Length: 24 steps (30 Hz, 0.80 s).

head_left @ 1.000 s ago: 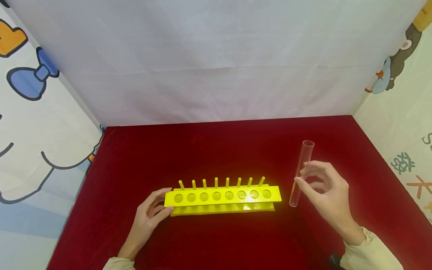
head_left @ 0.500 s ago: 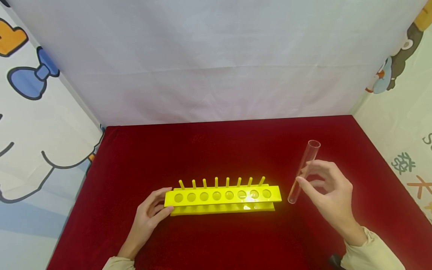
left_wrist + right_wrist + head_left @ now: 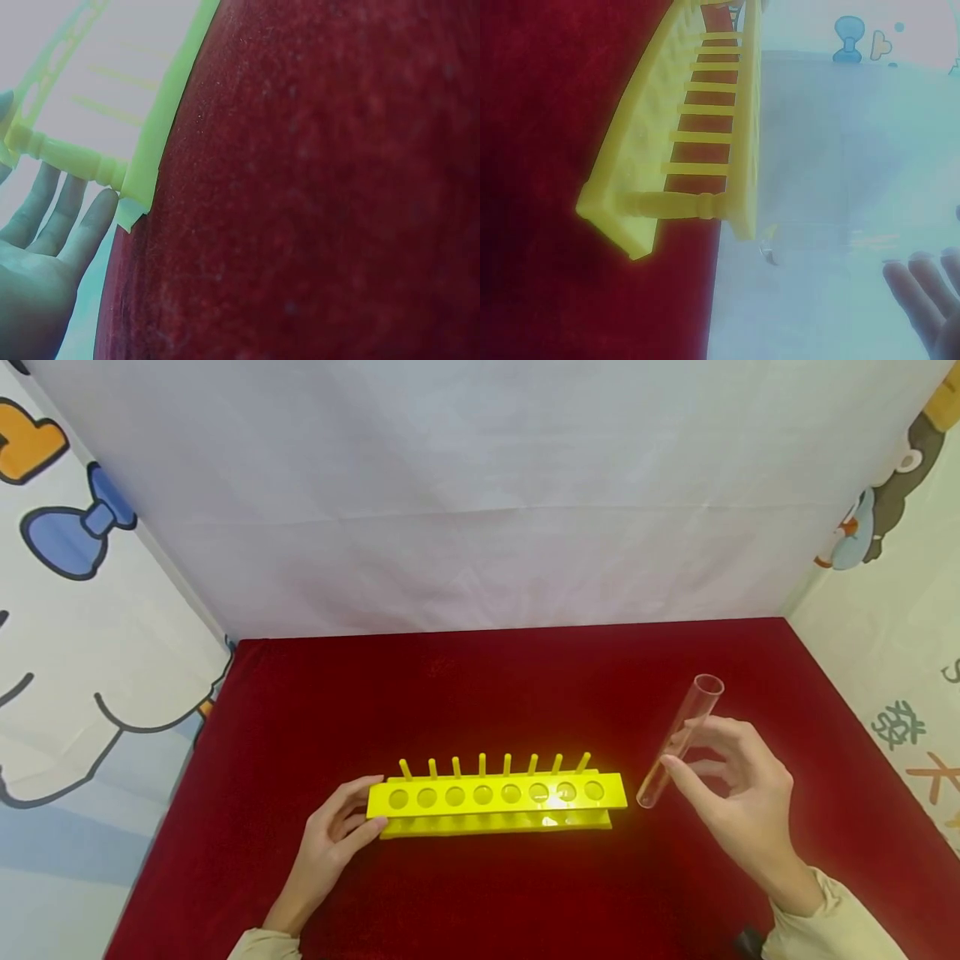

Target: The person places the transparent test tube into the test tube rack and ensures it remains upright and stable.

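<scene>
A yellow test tube rack (image 3: 497, 808) stands on the dark red cloth, with a row of round holes along its top board and a row of pegs behind. My left hand (image 3: 330, 843) holds the rack's left end, thumb at the front edge and the other fingers behind. In the left wrist view, fingertips sit against the rack's end post (image 3: 75, 159). To the right of the rack, my right hand (image 3: 742, 789) pinches a clear glass test tube (image 3: 693, 710) between thumb and fingers. The tube leans, mouth up to the right, its rounded bottom close to the rack's right end.
Dark red cloth (image 3: 480, 893) covers the table. A white sheet (image 3: 480, 510) hangs behind it, and printed cartoon panels (image 3: 60, 660) stand at both sides. A small black object (image 3: 748, 942) lies by the right sleeve at the front edge.
My right hand has shifted slightly right, and the test tube has tilted further, its mouth going right and its bottom a little left. The left hand and the rack have stayed put.
</scene>
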Motion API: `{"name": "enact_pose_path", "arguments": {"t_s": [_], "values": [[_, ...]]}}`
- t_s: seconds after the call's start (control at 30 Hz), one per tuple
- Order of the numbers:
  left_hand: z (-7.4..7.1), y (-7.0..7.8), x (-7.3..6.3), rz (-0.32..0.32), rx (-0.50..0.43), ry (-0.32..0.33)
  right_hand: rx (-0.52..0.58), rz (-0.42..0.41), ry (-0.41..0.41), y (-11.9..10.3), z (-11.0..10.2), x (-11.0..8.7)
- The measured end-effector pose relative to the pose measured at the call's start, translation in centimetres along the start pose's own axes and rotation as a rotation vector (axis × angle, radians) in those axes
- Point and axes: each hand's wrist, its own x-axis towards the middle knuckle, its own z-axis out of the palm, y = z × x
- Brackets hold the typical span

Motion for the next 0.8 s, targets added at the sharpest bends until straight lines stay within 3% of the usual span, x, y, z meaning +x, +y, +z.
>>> {"name": "enact_pose_path", "arguments": {"t_s": [0.3,0.57,0.8], "values": [[0.2,0.2,0.2,-0.012,0.008,0.007,0.087,-0.025,0.0,1.5,-0.2,-0.3],[0.3,0.3,0.1,-0.015,0.006,0.02,0.216,-0.041,-0.009,1.4,0.0,-0.2],[0.3,0.2,0.0,-0.029,0.015,0.032,0.256,-0.055,-0.031,1.1,0.8,0.1]]}}
